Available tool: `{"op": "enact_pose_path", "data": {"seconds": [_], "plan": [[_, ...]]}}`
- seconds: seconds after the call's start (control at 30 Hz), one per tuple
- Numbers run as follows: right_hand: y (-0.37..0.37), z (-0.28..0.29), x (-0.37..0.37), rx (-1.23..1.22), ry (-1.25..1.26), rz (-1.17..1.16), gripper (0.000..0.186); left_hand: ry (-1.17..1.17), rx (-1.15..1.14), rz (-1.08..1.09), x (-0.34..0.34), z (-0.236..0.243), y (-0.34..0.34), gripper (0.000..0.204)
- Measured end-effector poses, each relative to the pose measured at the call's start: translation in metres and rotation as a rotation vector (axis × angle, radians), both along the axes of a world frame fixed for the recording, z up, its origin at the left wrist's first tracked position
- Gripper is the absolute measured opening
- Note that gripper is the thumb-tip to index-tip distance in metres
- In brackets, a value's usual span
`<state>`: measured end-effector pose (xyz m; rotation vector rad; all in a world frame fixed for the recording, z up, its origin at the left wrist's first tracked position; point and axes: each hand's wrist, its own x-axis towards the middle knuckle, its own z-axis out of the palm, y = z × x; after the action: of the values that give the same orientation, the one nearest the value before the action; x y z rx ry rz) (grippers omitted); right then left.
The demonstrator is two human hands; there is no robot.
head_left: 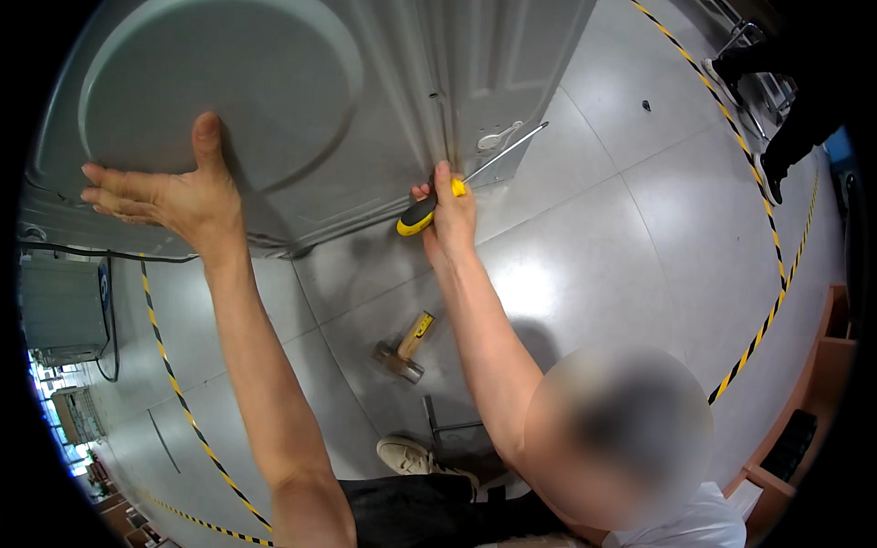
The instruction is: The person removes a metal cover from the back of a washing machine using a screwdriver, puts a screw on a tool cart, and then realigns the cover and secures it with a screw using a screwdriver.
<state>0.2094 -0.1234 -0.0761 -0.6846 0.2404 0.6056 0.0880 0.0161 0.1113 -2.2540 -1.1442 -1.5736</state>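
Note:
A large grey sheet-metal appliance cabinet (301, 100), with a round raised ring on its panel, fills the upper left. My left hand (187, 196) lies against that panel with thumb and fingers stretched out. Beside the cabinet's lower corner edge, my right hand (454, 219) is closed on a yellow-and-black screwdriver (417, 217). Its long shaft points up and right, across a panel with a pale oval opening, the tip free of any screw I can see. Some right-hand fingers reach behind the corner and are partly hidden.
On the tiled floor lie a wooden-handled hammer (399, 352) and a metal T-shaped tool (448, 426), near a light shoe (404, 453). Black-yellow tape (775, 239) marks the floor. Another person's legs (776, 137) stand far right. A dark cable (110, 254) runs at left. A blurred patch covers the lower right.

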Motion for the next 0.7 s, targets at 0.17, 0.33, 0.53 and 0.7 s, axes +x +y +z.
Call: {"op": "enact_pose_path", "data": {"seconds": [0.17,0.33,0.53,0.7], "plan": [[-0.002,0.001,-0.005,-0.152,-0.058,-0.004,0.028,0.008,-0.016,0.019,-0.003,0.000,0.000,0.132],[-0.009,-0.014,-0.004,-0.196,0.068,0.017,0.032,0.038,0.030,-0.031,-0.003,-0.002,0.002,0.138],[-0.005,-0.009,-0.012,-0.069,0.144,0.066,0.034,0.028,-0.002,-0.033,-0.006,-0.002,0.001,0.139],[0.002,-0.030,-0.008,-0.026,0.083,0.078,0.035,-0.008,0.006,-0.005,-0.001,-0.003,0.002,0.135]]}}
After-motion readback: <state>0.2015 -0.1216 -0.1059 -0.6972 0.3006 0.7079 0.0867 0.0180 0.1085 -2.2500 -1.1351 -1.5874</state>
